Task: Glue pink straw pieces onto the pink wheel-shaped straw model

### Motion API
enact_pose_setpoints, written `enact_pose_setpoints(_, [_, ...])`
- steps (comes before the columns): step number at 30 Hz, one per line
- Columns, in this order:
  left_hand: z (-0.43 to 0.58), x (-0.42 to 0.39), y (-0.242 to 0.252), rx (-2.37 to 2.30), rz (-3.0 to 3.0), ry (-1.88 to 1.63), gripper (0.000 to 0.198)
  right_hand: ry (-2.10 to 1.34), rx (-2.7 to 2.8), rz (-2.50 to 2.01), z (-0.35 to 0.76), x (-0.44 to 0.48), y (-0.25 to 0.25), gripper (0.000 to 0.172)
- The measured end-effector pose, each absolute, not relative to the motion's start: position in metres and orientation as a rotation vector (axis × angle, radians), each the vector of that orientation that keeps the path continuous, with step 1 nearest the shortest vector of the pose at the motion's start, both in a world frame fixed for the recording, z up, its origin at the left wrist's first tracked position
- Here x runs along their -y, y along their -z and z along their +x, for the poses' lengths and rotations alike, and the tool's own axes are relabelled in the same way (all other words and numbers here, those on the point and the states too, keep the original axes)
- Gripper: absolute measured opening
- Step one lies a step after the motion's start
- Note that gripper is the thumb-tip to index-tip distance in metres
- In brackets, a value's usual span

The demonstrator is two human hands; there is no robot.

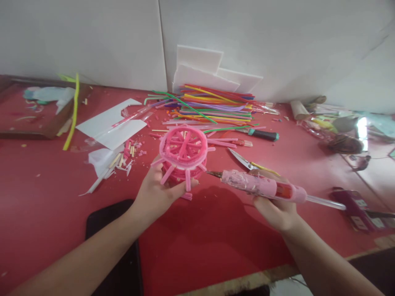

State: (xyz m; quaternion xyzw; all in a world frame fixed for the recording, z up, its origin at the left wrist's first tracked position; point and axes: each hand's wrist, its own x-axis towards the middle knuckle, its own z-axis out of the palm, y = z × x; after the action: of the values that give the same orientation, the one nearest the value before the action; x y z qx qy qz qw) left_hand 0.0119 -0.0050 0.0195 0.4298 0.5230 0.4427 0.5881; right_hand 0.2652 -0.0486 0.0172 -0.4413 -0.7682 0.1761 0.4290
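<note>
Gripping the pink straw wheel (183,158), the left hand (157,193) faces the right hand (274,209), closed round a glue gun (262,187).

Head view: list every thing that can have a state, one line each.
left hand, closed on the pink straw wheel
right hand, closed on the glue gun
glue gun, nozzle aimed at the pink straw wheel, contact unclear
scissors, lying flat, open or shut unclear
phone, screen dark
</note>
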Motion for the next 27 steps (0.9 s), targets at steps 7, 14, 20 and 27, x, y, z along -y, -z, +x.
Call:
enact_pose_setpoints(7, [0.0126, 0.0039, -0.0205, -1.200, 0.956, -1.044, 0.050, -0.465, 1.903, -1.124, 0.2651, 0.0489, -0.0160, 0.019])
enact_pose_setpoints(14, [0.0106, 0.0019, -0.0132, -1.152, 1.039, -0.974, 0.043, -0.492, 1.839, -1.204, 0.2662, 0.0496, -0.0151, 0.017])
enact_pose_setpoints(20, [0.0122, 0.0030, -0.0169, -1.216, 1.038, -0.996, 0.051, -0.541, 1.766, -1.243, 0.2671, 0.0521, -0.0126, 0.012])
enact_pose_setpoints(27, [0.0119, 0.0044, -0.0168, -1.291, 1.012, -1.013, 0.051, -0.493, 1.910, -1.152, 0.2644, 0.0498, -0.0195, 0.010])
